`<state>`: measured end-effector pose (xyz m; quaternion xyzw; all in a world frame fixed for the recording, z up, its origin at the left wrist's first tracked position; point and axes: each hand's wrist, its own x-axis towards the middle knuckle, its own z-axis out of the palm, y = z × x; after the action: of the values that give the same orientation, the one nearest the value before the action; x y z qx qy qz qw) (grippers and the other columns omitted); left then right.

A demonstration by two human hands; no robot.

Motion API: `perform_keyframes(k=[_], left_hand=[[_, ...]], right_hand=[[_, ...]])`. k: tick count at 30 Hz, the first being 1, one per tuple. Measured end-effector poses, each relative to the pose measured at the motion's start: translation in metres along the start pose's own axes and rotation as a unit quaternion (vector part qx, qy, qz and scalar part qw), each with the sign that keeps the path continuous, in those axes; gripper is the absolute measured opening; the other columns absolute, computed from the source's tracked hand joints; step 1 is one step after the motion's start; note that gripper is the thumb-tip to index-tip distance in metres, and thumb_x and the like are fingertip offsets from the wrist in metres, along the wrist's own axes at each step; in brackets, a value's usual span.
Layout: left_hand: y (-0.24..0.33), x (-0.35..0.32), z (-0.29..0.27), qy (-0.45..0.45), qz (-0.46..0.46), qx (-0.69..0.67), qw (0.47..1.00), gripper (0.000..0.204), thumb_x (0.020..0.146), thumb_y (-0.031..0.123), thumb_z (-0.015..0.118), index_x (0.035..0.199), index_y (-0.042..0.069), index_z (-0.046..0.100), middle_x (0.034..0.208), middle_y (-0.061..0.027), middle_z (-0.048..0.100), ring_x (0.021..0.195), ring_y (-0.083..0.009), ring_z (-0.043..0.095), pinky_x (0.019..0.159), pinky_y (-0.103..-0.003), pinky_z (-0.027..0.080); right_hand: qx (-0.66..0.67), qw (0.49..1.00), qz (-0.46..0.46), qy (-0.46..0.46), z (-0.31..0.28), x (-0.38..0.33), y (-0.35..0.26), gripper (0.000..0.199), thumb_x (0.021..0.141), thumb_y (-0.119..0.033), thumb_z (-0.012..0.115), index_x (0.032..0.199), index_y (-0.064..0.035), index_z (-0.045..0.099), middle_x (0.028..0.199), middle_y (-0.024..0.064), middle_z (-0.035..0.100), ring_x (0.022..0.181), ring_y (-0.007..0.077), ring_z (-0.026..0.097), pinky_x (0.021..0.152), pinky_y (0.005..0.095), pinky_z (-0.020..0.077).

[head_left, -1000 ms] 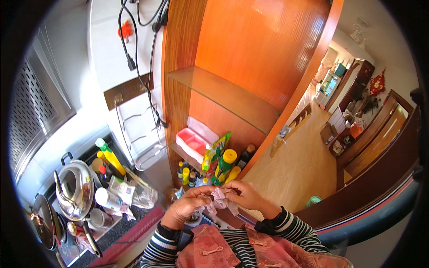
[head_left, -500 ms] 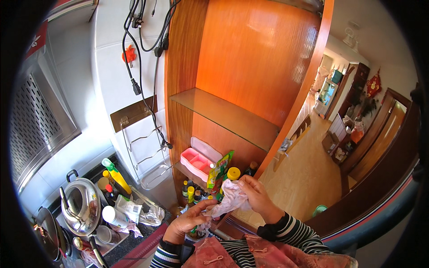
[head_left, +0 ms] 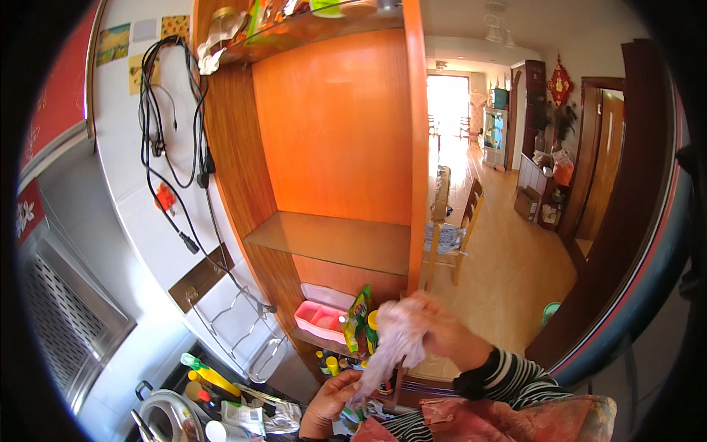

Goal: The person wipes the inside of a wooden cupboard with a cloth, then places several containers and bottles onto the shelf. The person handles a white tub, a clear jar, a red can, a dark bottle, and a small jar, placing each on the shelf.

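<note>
A crumpled pale pink cloth (head_left: 384, 346) hangs in front of the lower shelves of the wooden cabinet. My right hand (head_left: 451, 333), smeared by motion, grips its bunched upper part. Lower down, my left hand (head_left: 333, 401) pinches the tail of the cloth between thumb and fingers. Just beyond the cloth are a green and yellow packet (head_left: 358, 318) and a yellow-capped bottle (head_left: 373, 324), partly hidden. To their left sits a pink divided box (head_left: 321, 322) with its clear lid raised.
A glass shelf (head_left: 331, 239) crosses the cabinet, with jars and packets on the shelf above. Black cables (head_left: 151, 110) and a wire rack (head_left: 239, 317) hang on the tiled wall. At lower left, a lidded pan (head_left: 168, 420) and a yellow spray bottle (head_left: 213, 376) crowd the counter.
My view has tilted up, bringing the top shelf into sight. The right hand has lifted its part of the cloth, which now stretches longer down to the left hand.
</note>
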<state>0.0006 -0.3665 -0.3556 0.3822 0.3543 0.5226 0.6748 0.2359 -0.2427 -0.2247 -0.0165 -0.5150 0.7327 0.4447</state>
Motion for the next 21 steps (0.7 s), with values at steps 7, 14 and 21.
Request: perform_keyframes(k=[7, 14, 21], left_hand=[[0.046, 0.034, 0.021, 0.069, 0.15, 0.252, 0.954, 0.026, 0.102, 0.009, 0.059, 0.127, 0.003, 0.061, 0.125, -0.0066, 0.064, 0.111, -0.018, 0.063, 0.098, -0.031, 0.049], [0.131, 0.093, 0.078, 0.064, 0.419, 0.559, 0.713, 0.042, 0.097, 0.02, 0.059, 0.134, 0.0, 0.055, 0.145, -0.0243, 0.047, 0.135, -0.0411, 0.047, 0.114, -0.047, 0.037], [0.143, 0.165, 0.112, 0.037, 0.479, 0.591, 0.648, 0.072, 0.107, 0.048, 0.029, 0.15, -0.01, 0.033, 0.157, -0.0306, 0.032, 0.15, -0.045, 0.025, 0.123, -0.047, 0.019]], right_hand=[[-0.181, 0.901, -0.368, 0.139, -0.015, 0.016, -0.051, 0.02, 0.102, -0.005, 0.054, 0.121, -0.0037, 0.058, 0.121, 0.0087, 0.065, 0.113, 0.0186, 0.061, 0.098, 0.0377, 0.049], [-0.563, 0.697, -0.424, 0.131, -0.04, 0.049, -0.013, 0.04, 0.095, -0.01, 0.061, 0.135, -0.0054, 0.063, 0.14, 0.0153, 0.051, 0.137, 0.0393, 0.045, 0.12, 0.0534, 0.0298], [-0.555, 0.713, -0.418, 0.09, -0.035, 0.069, -0.028, 0.065, 0.101, -0.035, 0.045, 0.157, -0.0039, 0.035, 0.162, 0.0194, 0.028, 0.154, 0.0439, 0.017, 0.124, 0.0567, 0.0123]])
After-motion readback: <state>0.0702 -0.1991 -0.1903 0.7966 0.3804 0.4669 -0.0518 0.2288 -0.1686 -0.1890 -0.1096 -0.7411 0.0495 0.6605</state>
